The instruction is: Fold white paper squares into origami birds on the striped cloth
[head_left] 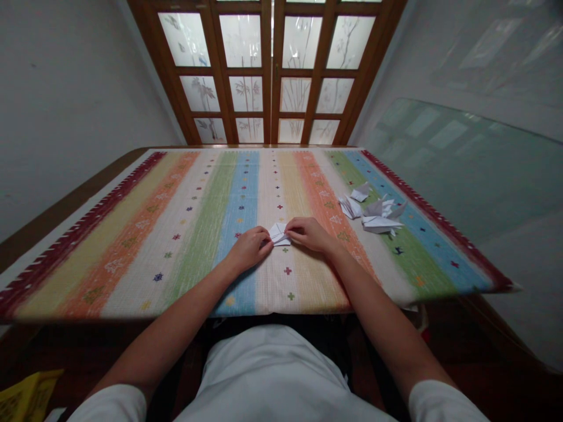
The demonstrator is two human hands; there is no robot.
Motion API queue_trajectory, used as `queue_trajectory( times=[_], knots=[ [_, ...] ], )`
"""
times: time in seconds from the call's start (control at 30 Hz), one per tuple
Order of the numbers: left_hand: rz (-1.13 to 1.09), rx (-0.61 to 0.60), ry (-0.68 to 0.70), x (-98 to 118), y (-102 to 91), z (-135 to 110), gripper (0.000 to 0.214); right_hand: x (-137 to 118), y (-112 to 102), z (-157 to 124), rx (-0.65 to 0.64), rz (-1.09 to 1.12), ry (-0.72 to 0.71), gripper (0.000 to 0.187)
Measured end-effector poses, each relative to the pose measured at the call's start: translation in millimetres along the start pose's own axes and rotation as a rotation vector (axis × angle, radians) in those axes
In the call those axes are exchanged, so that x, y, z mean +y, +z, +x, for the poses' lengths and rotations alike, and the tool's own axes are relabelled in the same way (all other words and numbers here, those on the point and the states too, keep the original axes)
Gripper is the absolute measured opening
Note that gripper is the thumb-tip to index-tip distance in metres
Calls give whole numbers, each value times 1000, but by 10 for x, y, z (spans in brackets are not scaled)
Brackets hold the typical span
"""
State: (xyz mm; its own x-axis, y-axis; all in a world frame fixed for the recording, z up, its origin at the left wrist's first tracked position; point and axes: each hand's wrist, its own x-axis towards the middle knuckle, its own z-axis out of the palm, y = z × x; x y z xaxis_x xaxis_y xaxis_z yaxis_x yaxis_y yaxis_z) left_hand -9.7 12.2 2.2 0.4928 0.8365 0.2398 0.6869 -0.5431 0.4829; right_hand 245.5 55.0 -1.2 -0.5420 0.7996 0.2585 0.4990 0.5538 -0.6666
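A small piece of folded white paper (278, 233) lies on the striped tablecloth (189, 246), just ahead of my body. My left hand (249, 249) holds its left side with the fingertips. My right hand (308, 234) pinches its right side, fingers pointing inward. The hands cover part of the paper, so its full shape is hidden. To the right of my right hand lies a loose group of folded white paper pieces (372, 210), which neither hand touches.
The multicoloured cloth covers the tabletop, with a maroon border along its sides. A large glass pane (457, 164) stands at the right. Wood-framed frosted glass doors (266, 73) rise beyond the far edge. A yellow item (29, 397) sits low at the bottom left.
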Motion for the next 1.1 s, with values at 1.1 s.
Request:
queue_trajectory(
  times=[1.1],
  knots=[
    [28, 68, -82, -37, 98, 62, 15, -76, 163, 80, 0, -195, -89, 58]
  ],
)
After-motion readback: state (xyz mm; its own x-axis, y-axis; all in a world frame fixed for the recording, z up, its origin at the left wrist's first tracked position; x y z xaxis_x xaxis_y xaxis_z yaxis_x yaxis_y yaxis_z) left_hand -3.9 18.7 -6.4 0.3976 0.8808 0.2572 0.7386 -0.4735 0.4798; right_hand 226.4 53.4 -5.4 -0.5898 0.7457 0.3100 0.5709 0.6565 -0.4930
